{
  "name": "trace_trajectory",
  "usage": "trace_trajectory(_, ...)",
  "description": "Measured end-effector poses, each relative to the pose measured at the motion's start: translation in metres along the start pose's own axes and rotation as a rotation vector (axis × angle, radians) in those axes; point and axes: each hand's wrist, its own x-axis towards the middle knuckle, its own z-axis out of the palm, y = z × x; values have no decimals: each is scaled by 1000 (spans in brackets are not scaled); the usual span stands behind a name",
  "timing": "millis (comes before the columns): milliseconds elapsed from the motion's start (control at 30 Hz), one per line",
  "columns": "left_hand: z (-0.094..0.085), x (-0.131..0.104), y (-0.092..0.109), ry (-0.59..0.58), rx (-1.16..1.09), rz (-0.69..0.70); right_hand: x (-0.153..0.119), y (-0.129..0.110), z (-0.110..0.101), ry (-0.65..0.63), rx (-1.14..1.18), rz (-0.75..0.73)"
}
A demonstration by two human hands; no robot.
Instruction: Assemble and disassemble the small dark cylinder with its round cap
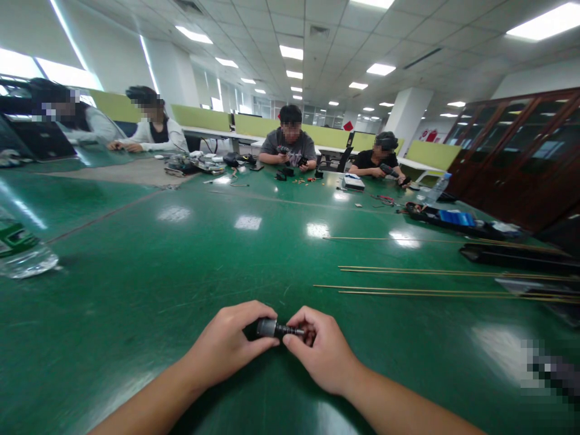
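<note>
A small dark cylindrical part (268, 328) with a thin ridged shaft lies level just above or on the green table (181, 290), near its front edge. The wide end sits between the thumb and fingers of my left hand (233, 338). Around the thin shaft end, pointing right, the thumb and curled fingers of my right hand (321, 347) are closed. Whether the part rests on the tabletop cannot be made out.
Thin brass-coloured rods (408, 292) lie at the right, beside a black tray (516, 257). A plastic bottle (25, 251) is at the left edge. Across the table several people sit among tools, wires and a white box (353, 182). A toolbox (453, 219) lies back right.
</note>
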Motion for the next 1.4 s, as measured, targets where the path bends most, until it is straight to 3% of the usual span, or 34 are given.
trace_trajectory(1400,-2,-1,-1,16,10,-7,0,-1,-1,-6,45,20)
